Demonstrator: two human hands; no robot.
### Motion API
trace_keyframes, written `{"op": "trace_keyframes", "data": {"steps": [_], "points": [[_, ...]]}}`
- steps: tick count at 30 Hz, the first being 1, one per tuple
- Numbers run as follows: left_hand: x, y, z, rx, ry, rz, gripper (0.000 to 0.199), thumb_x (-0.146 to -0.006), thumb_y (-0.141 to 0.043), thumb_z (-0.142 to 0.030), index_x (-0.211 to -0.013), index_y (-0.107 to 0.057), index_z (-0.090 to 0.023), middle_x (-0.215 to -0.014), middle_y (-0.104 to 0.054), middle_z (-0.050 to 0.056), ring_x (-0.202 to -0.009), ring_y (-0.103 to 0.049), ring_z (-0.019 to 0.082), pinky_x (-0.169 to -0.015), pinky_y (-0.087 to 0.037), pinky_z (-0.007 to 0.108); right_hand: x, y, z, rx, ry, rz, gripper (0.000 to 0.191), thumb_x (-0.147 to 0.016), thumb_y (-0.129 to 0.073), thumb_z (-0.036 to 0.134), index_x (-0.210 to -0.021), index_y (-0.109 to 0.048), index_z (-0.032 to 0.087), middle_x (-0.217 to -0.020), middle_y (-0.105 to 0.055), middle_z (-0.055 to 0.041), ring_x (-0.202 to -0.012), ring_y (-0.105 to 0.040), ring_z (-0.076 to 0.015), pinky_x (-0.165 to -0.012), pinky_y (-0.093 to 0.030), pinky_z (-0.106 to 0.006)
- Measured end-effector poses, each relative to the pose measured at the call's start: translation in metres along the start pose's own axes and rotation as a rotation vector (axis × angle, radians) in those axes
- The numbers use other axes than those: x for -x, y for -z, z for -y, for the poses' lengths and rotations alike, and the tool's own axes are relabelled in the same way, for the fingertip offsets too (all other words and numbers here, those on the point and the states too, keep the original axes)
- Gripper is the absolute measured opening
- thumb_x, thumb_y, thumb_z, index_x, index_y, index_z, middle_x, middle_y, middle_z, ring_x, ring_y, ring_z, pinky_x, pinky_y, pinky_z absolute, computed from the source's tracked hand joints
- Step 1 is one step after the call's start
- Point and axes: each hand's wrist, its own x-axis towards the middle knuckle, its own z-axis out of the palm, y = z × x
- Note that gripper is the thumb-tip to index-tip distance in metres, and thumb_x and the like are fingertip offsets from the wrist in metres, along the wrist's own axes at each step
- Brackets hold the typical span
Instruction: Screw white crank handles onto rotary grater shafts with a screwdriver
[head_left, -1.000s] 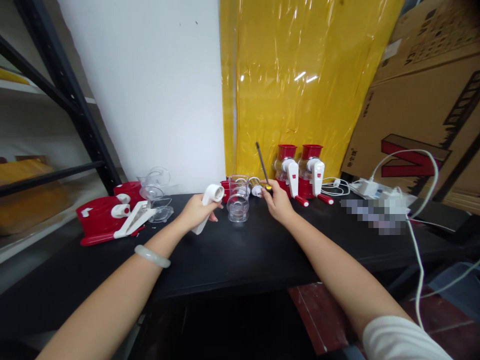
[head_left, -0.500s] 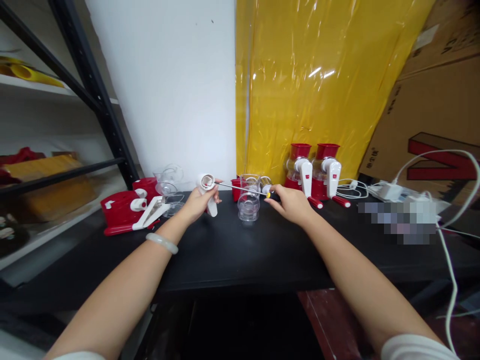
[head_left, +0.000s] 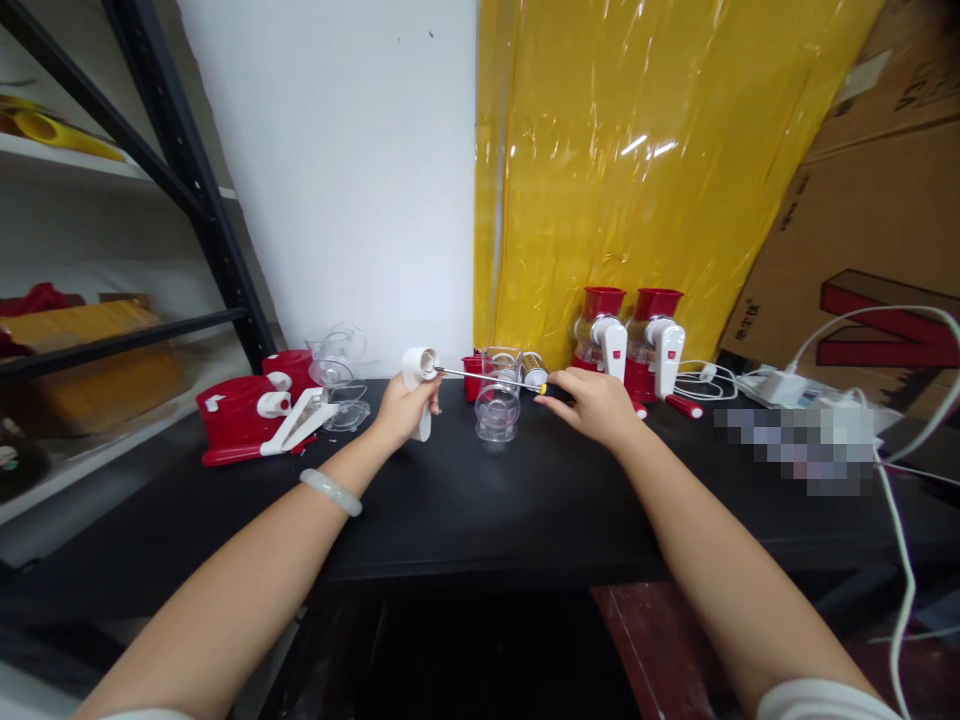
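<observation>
In the head view, the left hand (head_left: 399,410) grips a white crank (head_left: 411,366) with its round opening turned toward the right hand (head_left: 598,404), which is closed on the handle of a screwdriver (head_left: 491,379). The crank is held up over the black table (head_left: 480,520), left of the clear cup (head_left: 496,420). The tip is at the opening; whether it meets a screw cannot be told. The step in hand looks like lining up the screwdriver; the next move would call for a steady crank and a straight shaft.
</observation>
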Motion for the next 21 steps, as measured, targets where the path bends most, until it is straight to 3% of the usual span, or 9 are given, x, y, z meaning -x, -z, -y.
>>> {"op": "trace_keyframes", "data": {"steps": [11, 21], "points": [[-0.0018, 0.0024, 0.0094, -0.179, -0.046, -0.046, 0.025, -0.072, -0.067, -0.036, -0.084, -0.066, -0.014, -0.048, -0.05, -0.006, -0.043, -0.051, 0.012, -0.049, -0.048, 0.025, 0.0005, 0.0024, -0.0014, 0.101, 0.028, -0.009, 0.04, -0.095, -0.047, 0.055, -0.097, -0.067, 0.021, -0.08, -0.068, -0.0048, -0.07, -0.061, -0.0167, -0.058, -0.031, -0.028], [-0.0009, 0.0032, 0.0077, -0.242, 0.03, -0.07, 0.02, -0.069, -0.065, -0.026, -0.086, -0.066, -0.015, -0.047, -0.05, -0.006, -0.039, -0.048, 0.011, -0.043, -0.049, 0.025, 0.0006, 0.0066, -0.0007, 0.2, 0.062, -0.001, 0.037, -0.098, -0.043, 0.048, -0.094, -0.069, 0.023, -0.075, -0.064, -0.0066, -0.067, -0.056, -0.0169, -0.057, -0.026, -0.031]]}}
